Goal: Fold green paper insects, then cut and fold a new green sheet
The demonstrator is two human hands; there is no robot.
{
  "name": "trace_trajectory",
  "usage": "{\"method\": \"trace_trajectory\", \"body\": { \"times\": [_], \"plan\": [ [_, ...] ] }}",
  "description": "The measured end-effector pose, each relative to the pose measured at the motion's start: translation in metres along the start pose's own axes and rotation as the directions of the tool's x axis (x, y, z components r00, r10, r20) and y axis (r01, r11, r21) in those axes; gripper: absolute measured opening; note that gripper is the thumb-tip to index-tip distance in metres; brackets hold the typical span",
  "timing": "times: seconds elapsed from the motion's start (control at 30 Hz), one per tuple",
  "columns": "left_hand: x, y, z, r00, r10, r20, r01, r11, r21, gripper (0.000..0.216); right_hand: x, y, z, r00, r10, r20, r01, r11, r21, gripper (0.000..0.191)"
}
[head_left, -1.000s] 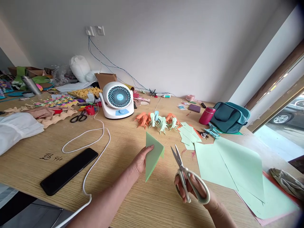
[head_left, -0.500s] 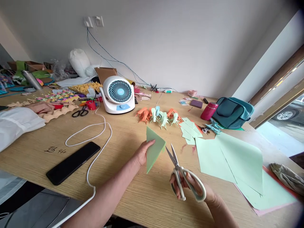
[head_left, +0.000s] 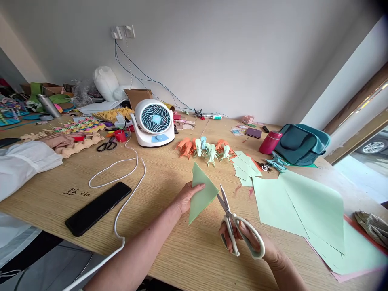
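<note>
My left hand (head_left: 185,197) pinches a folded triangle of light green paper (head_left: 201,198), thumb on its near face, and holds it above the table. My right hand (head_left: 242,238) has its fingers through the handles of white-handled scissors (head_left: 229,216). The blades are slightly parted, with their tips right at the triangle's right corner; whether they touch the paper I cannot tell. Beyond my hands stand several folded paper figures in orange (head_left: 184,147), pale green (head_left: 211,152) and blue (head_left: 203,141).
Large green sheets (head_left: 312,210) and smaller green pieces (head_left: 245,163) lie to the right, near a pink bottle (head_left: 269,142) and teal bag (head_left: 301,143). A white fan (head_left: 155,121), black phone (head_left: 98,208) and white cable (head_left: 117,218) are left. Another person's sleeve (head_left: 30,163) rests at far left.
The whole view has shifted slightly. The paper triangle's right corner and the scissor tips have come closer together, and the blades look a little less apart.
</note>
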State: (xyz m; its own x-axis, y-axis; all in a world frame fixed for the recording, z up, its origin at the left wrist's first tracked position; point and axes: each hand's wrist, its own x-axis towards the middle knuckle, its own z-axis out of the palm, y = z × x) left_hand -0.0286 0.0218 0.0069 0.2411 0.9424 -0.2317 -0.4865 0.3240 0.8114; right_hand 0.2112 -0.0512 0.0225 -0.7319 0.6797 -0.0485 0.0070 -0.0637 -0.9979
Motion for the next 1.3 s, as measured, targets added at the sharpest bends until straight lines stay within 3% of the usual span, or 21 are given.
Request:
{"method": "trace_trajectory", "body": {
  "times": [0.67,0.93,1.3],
  "plan": [
    [0.004,0.008,-0.007,0.999,0.033,-0.004,-0.032,0.999,0.023,0.046,0.005,0.005,0.004,0.996,-0.042,-0.076,0.049,0.994,0.096,0.052],
    [0.006,0.008,-0.013,0.997,0.059,0.050,-0.061,0.997,0.053,0.052,0.007,0.005,0.006,0.994,-0.045,-0.101,0.053,0.995,0.080,0.053],
    [0.007,0.010,-0.015,0.997,0.075,0.025,-0.076,0.995,0.066,0.049,0.008,0.005,0.008,0.989,-0.035,-0.145,0.038,0.999,0.016,0.052]
  ]
}}
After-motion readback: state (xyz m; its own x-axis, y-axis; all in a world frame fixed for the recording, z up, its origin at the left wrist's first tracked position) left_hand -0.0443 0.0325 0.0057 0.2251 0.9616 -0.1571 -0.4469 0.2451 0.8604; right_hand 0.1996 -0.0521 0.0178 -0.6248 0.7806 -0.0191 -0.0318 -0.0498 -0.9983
